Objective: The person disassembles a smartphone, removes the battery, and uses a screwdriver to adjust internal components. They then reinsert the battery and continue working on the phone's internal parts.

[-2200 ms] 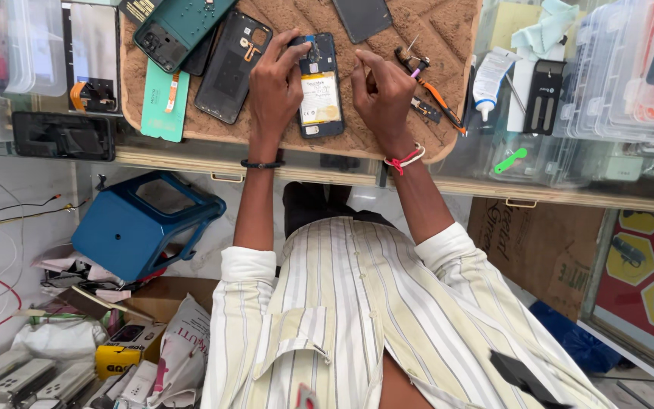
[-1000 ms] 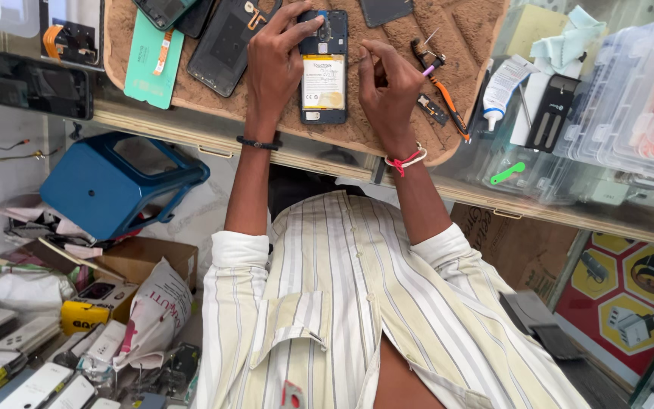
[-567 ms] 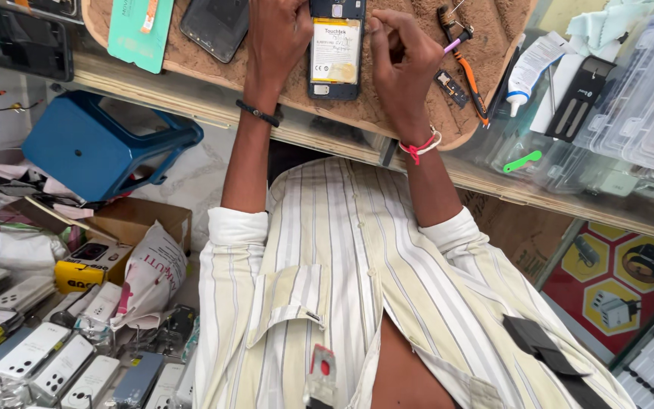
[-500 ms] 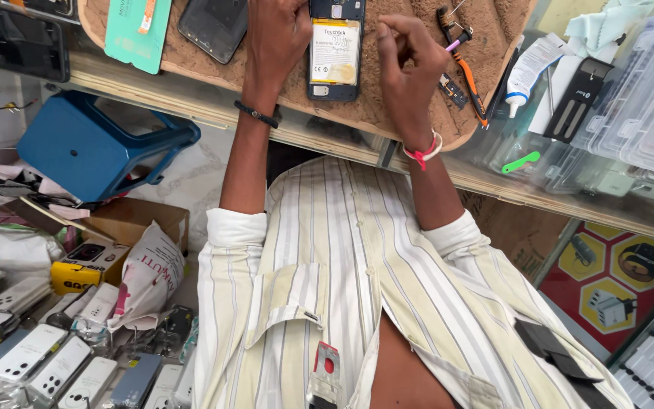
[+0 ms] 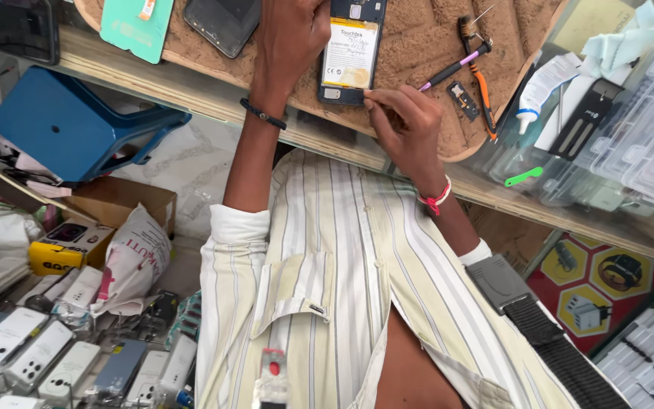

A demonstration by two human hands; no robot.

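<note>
- Your left hand (image 5: 293, 34) presses flat on the opened phone (image 5: 351, 49), steadying it on the brown mat (image 5: 418, 45).
- Your right hand (image 5: 406, 125) pinches its fingertips together at the phone's near corner, by the tabletop (image 5: 191, 87) edge.

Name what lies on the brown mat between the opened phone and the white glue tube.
In the head view, between the opened phone and the white glue tube lie a purple-handled tool, a small dark part and an orange-handled tool.

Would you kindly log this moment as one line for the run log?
left hand: rests beside opened phone | right hand: fingertips at phone's lower edge | surface: brown mat | nearby: purple-handled tool
</note>
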